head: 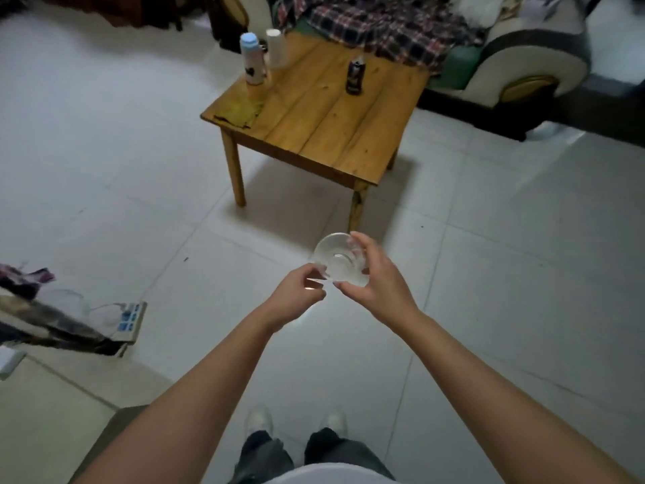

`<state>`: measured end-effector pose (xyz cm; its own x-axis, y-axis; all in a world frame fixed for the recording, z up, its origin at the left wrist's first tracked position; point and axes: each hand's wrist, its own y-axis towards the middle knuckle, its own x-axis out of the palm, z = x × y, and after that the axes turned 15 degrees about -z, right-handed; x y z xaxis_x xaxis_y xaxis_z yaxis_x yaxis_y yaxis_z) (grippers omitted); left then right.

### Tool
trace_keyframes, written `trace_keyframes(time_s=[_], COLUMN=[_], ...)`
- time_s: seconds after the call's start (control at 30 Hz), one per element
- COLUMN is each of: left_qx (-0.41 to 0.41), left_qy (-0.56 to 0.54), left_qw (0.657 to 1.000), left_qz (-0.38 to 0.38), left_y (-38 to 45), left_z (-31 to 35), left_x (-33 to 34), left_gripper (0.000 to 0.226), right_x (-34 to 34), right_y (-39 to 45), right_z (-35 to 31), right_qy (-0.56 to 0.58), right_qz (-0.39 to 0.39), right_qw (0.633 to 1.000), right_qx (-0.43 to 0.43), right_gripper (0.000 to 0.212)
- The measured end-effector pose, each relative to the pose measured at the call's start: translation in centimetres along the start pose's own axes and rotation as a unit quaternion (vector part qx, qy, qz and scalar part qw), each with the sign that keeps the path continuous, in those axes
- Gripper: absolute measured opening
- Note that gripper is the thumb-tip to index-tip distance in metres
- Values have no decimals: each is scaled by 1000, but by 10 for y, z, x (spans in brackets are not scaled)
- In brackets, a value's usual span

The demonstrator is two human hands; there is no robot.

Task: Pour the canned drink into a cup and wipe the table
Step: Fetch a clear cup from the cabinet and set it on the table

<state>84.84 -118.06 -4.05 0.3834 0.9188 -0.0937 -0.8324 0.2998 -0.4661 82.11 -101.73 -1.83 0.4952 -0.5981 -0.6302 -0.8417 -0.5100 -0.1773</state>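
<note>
A clear plastic cup [336, 256] is held in front of me over the floor, its mouth facing the camera. My right hand [375, 281] grips its right side. My left hand [296, 295] pinches its lower left rim with thumb and fingertips. A dark drink can [356, 75] stands upright on the far side of the wooden table [324, 134], about a step ahead. A yellowish cloth [241, 111] lies on the table's near left corner.
A bottle with a pale blue cap [252, 61] and a white stack of cups [276, 47] stand at the table's far left. A sofa [516, 61] with a plaid shirt [380, 24] is behind. Clutter [66, 312] lies on the tiled floor at left.
</note>
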Motion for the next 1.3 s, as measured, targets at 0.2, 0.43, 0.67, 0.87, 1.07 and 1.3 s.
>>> trace_keyframes(time_s=[0.2, 0.43, 0.67, 0.87, 1.07, 1.3], left_qx=[7, 14, 21, 28, 46, 52], left_qy=[67, 99, 145, 157, 168, 173], left_qw=[993, 979, 962, 954, 945, 941], left_qz=[-99, -177, -229, -254, -278, -287], left_y=[71, 129, 198, 284, 369, 451], left_z=[42, 73, 104, 146, 199, 247], left_x=[65, 119, 148, 160, 175, 196], left_gripper=[40, 39, 42, 41, 43, 42], right_x=[-62, -111, -158, -220, -294, -365], right_y=[-35, -63, -55, -15, 24, 56], right_z=[61, 110, 153, 194, 231, 277], right_qy=[24, 57, 56, 66, 72, 80], right_qz=[89, 154, 189, 211, 238, 254], right_qw=[993, 978, 965, 955, 944, 939], right_qx=[74, 131, 173, 195, 216, 219], right_gripper=[77, 77, 78, 77, 77, 76])
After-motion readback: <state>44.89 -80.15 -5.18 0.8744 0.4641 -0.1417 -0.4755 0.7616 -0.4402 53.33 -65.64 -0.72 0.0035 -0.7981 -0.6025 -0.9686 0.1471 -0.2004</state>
